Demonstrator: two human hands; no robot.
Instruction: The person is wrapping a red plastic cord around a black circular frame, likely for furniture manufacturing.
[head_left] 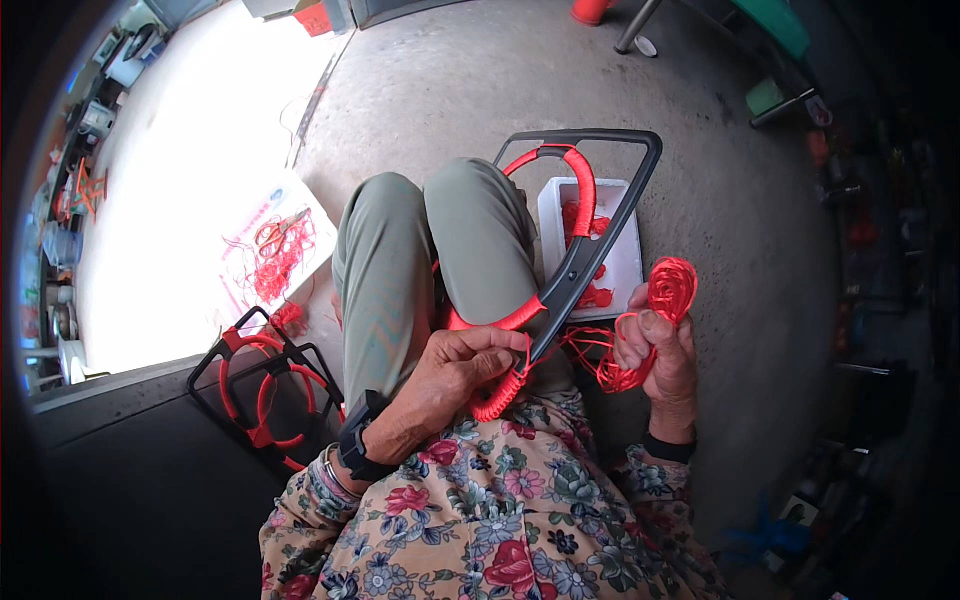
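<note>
Frame lies slantwise over the right thigh, its upper end above the white box on the floor, its near end against the lap; red-wound ring within it. Left hand at the near end of the ring: thumb and forefinger pressed together, pinching the cord at the edge of the winding, beside the black bar. Right hand raised to the right, well apart from the left, fingers curled round the bundle; slack loops hang on its inner side. Exact path of cord between the hands: cannot tell. Step in hand, as judged: winding cord round the ring. For a good result, the left pinch should hold the last turn flat while the right takes up slack, as a loose turn would likely leave a gap. Each turn should sit snug beside its neighbour, not riding over it. The bundle probably passes through the narrow space by the bar best if kept compact; its loose loops could snag on the frame corner or knot. Even pull matters more than speed. Scissors lie among red scraps, left of the knees.
</note>
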